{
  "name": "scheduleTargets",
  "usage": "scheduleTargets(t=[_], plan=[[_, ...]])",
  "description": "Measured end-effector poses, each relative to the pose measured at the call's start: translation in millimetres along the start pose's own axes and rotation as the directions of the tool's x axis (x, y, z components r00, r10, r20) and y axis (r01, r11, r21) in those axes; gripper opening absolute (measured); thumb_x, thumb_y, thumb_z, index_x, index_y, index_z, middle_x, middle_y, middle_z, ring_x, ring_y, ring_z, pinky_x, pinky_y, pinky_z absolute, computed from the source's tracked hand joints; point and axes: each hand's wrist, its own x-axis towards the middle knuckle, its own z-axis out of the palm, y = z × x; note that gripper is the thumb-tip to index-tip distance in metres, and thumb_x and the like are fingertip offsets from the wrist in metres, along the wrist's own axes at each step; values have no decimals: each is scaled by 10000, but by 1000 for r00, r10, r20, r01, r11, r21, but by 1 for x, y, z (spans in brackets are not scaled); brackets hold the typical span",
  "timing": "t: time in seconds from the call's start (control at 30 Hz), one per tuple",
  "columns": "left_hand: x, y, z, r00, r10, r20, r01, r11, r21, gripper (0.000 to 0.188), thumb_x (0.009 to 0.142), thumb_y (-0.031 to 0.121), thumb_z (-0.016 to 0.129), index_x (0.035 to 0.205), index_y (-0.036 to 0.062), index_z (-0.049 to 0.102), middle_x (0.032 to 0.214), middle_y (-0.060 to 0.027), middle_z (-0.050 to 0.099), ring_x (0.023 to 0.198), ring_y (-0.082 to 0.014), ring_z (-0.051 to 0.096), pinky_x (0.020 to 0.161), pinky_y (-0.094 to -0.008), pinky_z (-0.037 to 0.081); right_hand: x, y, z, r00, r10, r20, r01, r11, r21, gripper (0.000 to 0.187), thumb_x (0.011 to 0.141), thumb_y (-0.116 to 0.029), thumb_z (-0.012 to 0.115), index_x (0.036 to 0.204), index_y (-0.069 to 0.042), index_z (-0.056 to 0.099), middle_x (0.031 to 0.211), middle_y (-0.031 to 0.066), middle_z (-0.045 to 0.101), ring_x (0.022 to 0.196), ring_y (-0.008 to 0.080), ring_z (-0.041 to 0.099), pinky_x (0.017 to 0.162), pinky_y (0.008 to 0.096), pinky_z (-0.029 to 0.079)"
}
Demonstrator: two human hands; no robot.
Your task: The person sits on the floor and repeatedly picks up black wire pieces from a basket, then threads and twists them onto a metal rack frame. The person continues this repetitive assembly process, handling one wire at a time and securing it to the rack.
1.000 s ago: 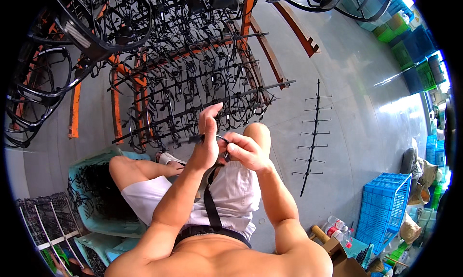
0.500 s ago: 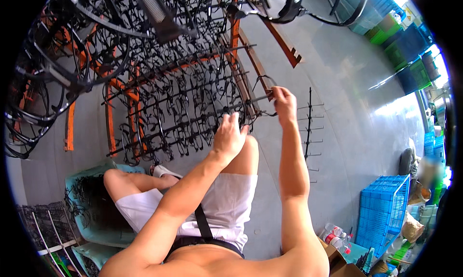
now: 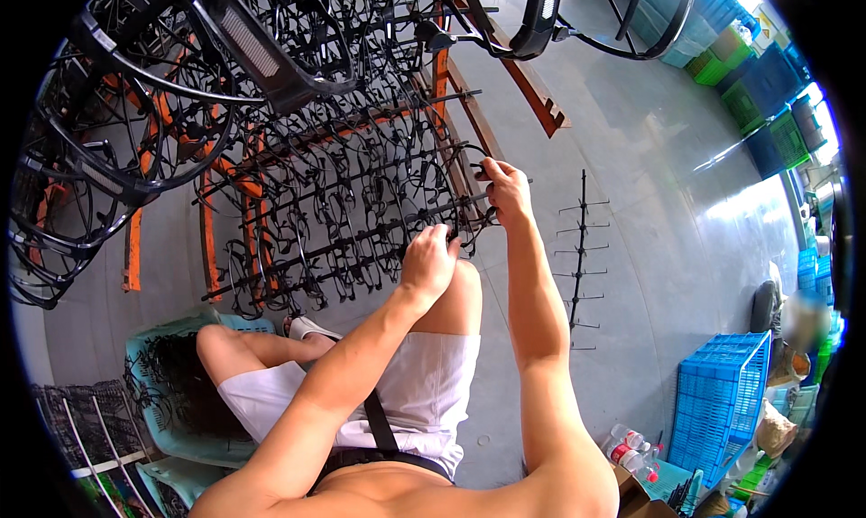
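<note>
A rack of dark rods carries many thin, curved black frames, shaped somewhat like spectacle frames (image 3: pixel 347 234). My right hand (image 3: pixel 507 193) is at the right end of a lower rod (image 3: pixel 388 226), its thumb and fingers pinched on one of the curved black frames (image 3: pixel 471 148). Close to that same rod, just left of my right hand, is my left hand (image 3: pixel 429 263). Its fingers are curled toward the hanging frames, and the fingertips are partly hidden, so what they hold cannot be made out.
Orange metal uprights (image 3: pixel 208 238) support the rack. Larger-looking black frames (image 3: pixel 257 53) hang close overhead. A hooked black rod (image 3: pixel 580 256) lies on the grey floor. A teal crate (image 3: pixel 171 432) of dark pieces is at left; a blue basket (image 3: pixel 713 401) and plastic bottles (image 3: pixel 631 450) are at right.
My right hand has moved left along the rod, bringing the curved frame nearer the rack. My left hand has shifted slightly, with its fingers more curled.
</note>
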Motion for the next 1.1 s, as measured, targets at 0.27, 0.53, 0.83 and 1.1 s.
scheduleTargets(t=[0.27,0.53,0.83,1.1], plan=[[7,-1,-2,999,4,-32,-5,1000,-26,225,828,169,636,937,-26,611,916,-204,641,864,-373,613,772,-419,491,-12,-10,-8,997,-3,80,-8,990,140,263,917,-261,588,963,-4,614,770,41,616,441,18,333,370,181,229],[4,0,-1,999,9,-32,-10,999,-35,218,822,163,641,926,-27,614,917,-202,645,858,-371,618,762,-415,497,1,2,-12,998,-38,-46,40,997,64,250,913,-251,589,951,-7,626,746,36,622,446,28,347,388,187,264],[4,-1,1,999,9,-53,-11,1000,-26,218,811,155,649,930,-24,611,902,-200,642,841,-369,616,755,-417,495,-4,5,-9,999,10,44,-16,991,135,246,911,-249,592,946,-8,631,740,23,615,432,29,335,388,194,243],[4,1,-1,999,-5,-44,3,1000,-30,227,819,159,641,940,-31,613,920,-208,643,864,-370,616,772,-416,494,-4,1,-4,1000,23,2,-23,997,79,248,901,-248,603,939,-4,633,719,24,615,424,30,331,382,199,237]])
